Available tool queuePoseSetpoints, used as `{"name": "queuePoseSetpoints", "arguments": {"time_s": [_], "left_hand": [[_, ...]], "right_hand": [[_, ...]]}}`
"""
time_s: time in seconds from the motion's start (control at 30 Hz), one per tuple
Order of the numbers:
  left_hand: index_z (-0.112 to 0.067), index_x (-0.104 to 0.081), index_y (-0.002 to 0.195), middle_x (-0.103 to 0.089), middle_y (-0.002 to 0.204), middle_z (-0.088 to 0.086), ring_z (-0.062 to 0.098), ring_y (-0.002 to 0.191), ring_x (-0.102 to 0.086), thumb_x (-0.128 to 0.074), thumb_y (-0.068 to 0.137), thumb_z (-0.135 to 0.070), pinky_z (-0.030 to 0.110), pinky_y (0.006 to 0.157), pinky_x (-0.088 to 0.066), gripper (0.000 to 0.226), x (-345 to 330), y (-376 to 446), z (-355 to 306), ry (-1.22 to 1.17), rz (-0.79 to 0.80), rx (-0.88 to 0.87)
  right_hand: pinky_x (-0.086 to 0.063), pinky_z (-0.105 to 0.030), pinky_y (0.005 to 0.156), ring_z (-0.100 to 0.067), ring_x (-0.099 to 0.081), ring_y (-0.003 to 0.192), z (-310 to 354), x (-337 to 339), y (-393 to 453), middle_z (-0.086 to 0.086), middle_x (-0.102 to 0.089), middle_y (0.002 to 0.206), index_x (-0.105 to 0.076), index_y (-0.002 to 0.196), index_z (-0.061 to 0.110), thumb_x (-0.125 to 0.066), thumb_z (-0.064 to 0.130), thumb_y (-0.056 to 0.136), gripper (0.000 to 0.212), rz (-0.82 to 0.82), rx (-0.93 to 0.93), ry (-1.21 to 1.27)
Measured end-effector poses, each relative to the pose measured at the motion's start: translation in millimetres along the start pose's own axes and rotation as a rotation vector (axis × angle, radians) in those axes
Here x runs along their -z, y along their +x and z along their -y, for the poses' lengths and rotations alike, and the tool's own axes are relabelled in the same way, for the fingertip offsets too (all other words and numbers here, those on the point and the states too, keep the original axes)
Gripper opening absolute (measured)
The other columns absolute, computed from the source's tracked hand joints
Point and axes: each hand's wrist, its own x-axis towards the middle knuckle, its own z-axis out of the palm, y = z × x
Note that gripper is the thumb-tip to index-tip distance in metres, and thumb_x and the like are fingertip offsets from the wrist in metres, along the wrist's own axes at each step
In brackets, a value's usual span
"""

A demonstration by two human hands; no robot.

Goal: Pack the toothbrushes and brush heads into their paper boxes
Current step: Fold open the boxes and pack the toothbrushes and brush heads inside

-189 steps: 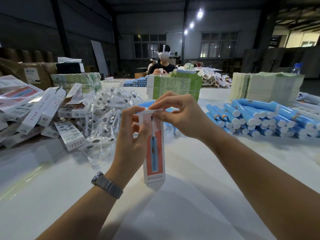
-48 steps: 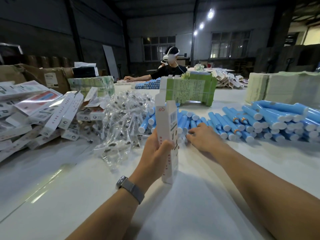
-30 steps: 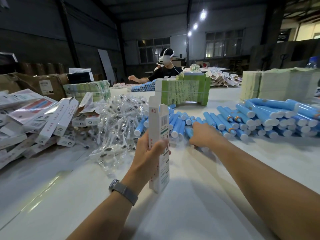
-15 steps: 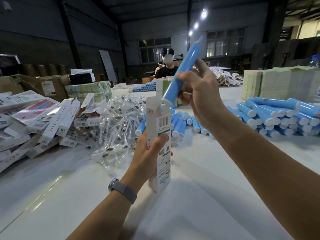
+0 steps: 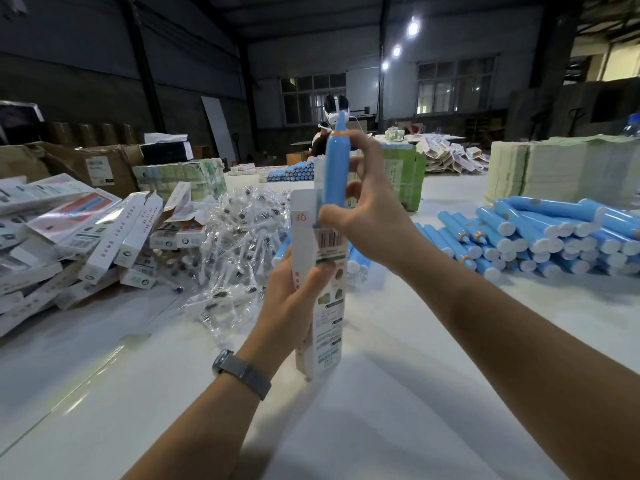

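My left hand grips a tall white paper box that stands upright on the white table, its top flap open. Above it, my right hand holds a blue toothbrush handle upright, its lower end inside the box's open top. The part of the handle inside the box is hidden. More blue toothbrush handles lie piled on the table to the right. Bagged brush heads lie heaped in clear wrappers to the left of the box.
Flat and folded white boxes are heaped at the far left. A green-printed bundle stands behind my hands, and pale paper stacks sit at the far right. Another person sits at the table's far end.
My right hand picked a blue handle from the pile, lifted it, turned it from slanted to upright and lowered its end into the box top. My left hand kept holding the box.
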Motion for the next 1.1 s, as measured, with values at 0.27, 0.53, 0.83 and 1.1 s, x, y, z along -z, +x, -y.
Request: {"name": "queuePoseSetpoints", "arguments": {"time_s": [0.27, 0.53, 0.83, 1.1], "left_hand": [[-0.017, -0.063, 0.108, -0.073, 0.091, -0.006, 0.01, 0.084, -0.071, -0.057, 0.083, -0.02, 0.022, 0.067, -0.056, 0.026, 9.9, 2.6, -1.0, -0.011, -0.038, -0.037], [-0.035, -0.072, 0.099, -0.075, 0.095, 0.001, 0.019, 0.084, -0.073, -0.056, 0.079, -0.016, 0.027, 0.066, -0.057, 0.032, 13.7, 5.3, -1.3, -0.159, -0.072, 0.027], [-0.01, -0.064, 0.082, -0.071, 0.079, 0.01, 0.02, 0.067, -0.066, -0.054, 0.068, -0.012, 0.04, 0.054, -0.056, 0.017, 24.8, 12.3, 2.9, -0.042, -0.338, -0.016], [-0.006, -0.057, 0.083, -0.07, 0.083, 0.007, 0.018, 0.069, -0.063, -0.051, 0.071, -0.014, 0.045, 0.056, -0.055, 0.015, 26.1, 11.4, 2.8, 0.044, -0.337, -0.038]], "right_hand": [[-0.059, -0.034, 0.078, -0.026, -0.062, 0.094, -8.0, 0.5, -1.2, -0.004, -0.058, 0.113, -0.032, 0.132, 0.037, -0.069, -0.002, 0.076, 0.078, 0.026, 0.003, 0.085], [-0.055, -0.031, 0.078, 0.0, -0.056, 0.076, -17.8, -1.3, -2.6, 0.001, -0.061, 0.098, -0.057, 0.095, 0.026, -0.065, 0.002, 0.081, 0.029, 0.018, 0.019, 0.047], [-0.039, -0.021, 0.051, -0.009, -0.048, 0.05, -52.0, -15.2, -15.1, -0.002, -0.058, 0.059, -0.057, 0.067, 0.011, -0.039, 0.006, 0.096, 0.034, 0.032, -0.233, 0.142], [-0.041, -0.035, 0.074, -0.018, -0.046, 0.089, -95.1, -28.6, -38.6, 0.002, -0.057, 0.095, -0.06, 0.115, 0.025, -0.041, 0.023, 0.101, 0.024, 0.55, -0.222, -0.728]]}}
